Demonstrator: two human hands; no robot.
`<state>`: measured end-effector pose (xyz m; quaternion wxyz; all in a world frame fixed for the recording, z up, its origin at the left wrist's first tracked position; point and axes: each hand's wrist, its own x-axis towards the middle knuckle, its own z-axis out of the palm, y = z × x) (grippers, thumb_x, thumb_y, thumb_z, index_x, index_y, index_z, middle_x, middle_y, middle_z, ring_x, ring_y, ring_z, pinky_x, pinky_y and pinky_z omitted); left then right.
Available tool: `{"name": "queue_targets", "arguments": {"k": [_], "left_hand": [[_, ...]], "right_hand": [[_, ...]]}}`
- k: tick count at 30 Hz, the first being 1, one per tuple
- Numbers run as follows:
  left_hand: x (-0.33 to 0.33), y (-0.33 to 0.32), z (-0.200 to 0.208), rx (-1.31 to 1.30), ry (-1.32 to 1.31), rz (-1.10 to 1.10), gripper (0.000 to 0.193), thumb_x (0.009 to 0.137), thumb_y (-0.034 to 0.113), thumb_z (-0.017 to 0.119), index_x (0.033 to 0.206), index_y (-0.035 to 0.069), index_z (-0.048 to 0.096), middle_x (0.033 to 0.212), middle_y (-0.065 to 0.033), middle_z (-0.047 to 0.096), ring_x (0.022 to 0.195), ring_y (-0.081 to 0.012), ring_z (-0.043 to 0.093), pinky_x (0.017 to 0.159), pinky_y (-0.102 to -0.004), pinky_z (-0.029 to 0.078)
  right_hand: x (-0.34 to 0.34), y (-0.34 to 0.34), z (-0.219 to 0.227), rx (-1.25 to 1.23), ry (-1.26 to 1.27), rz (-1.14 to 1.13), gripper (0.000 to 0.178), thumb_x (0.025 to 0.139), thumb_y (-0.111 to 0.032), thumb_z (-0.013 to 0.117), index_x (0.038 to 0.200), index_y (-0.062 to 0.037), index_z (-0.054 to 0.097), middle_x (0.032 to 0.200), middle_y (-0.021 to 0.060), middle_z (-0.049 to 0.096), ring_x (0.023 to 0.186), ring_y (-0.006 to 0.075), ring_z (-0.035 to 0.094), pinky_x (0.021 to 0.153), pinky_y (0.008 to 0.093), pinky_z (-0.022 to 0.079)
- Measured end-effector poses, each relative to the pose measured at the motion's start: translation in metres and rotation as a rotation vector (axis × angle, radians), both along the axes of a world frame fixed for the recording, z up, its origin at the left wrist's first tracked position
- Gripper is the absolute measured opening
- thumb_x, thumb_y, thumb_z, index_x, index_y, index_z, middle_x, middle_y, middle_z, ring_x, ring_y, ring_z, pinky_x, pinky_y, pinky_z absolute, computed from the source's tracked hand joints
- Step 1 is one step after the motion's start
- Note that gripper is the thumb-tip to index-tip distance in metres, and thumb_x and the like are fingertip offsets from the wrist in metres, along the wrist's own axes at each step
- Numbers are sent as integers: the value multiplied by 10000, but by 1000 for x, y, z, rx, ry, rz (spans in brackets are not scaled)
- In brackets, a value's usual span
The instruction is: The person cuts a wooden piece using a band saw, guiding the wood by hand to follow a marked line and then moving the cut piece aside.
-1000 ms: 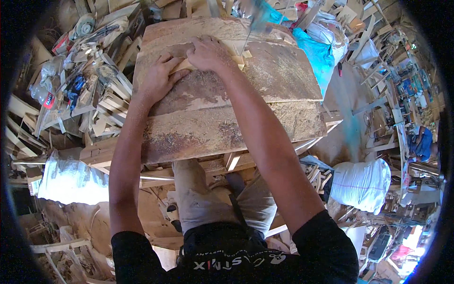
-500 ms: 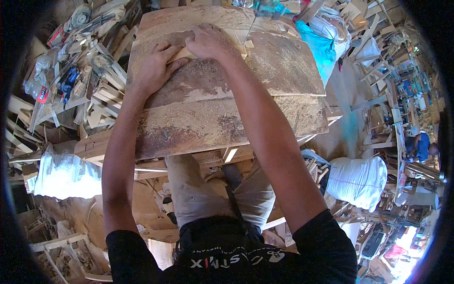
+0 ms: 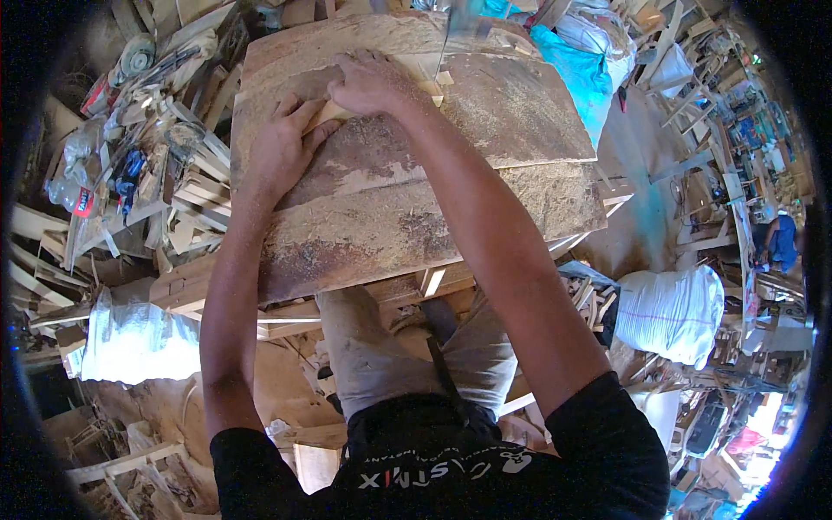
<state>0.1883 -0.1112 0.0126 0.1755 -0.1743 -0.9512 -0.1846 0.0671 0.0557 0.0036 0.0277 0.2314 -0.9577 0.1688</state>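
Observation:
A pale piece of wood (image 3: 326, 113) lies on a worn, sawdust-covered wooden worktable (image 3: 364, 208). My left hand (image 3: 282, 147) grips its near left end, thumb on one side and fingers on the other. My right hand (image 3: 371, 82) is closed over its middle, fingers curled on the far side and hiding much of it. Just beyond the piece's right end stands a thin upright saw blade (image 3: 445, 50). A small wood offcut (image 3: 445, 78) sits beside the blade. Whether the blade touches the wood I cannot tell.
Scrap wood (image 3: 204, 178) is heaped left of the table, with a plastic bottle (image 3: 69, 195) on it. A blue bag (image 3: 576, 74) hangs by the far right corner. A white sack (image 3: 672, 316) stands to the right. Another person (image 3: 778, 243) is at the far right.
The whole view has turned and shifted slightly. Both hands keep their hold on the piece of wood, with little visible movement over the table.

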Motion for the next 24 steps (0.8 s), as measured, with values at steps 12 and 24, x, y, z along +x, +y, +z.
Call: {"name": "queue_targets", "arguments": {"k": [12,24], "left_hand": [[4,2,-11,84,56,-15,409,946,279,740,1253,16,680,1107,-191,619,1073,-407,624,905,-486,521],[5,9,-8,94,87,-22,378,937,247,756,1207,-9,690,1106,-217,633,1032,-418,641,876,-489,532]], "right_hand": [[7,4,0,0,-7,28,752,964,-435,458,1624,-97,331,1663,265,301,1545,446,276,1276,520,235],[4,7,2,16,39,50,734,947,-423,485,1597,-98,380,1618,245,397,1511,421,357,1259,508,281]]}}
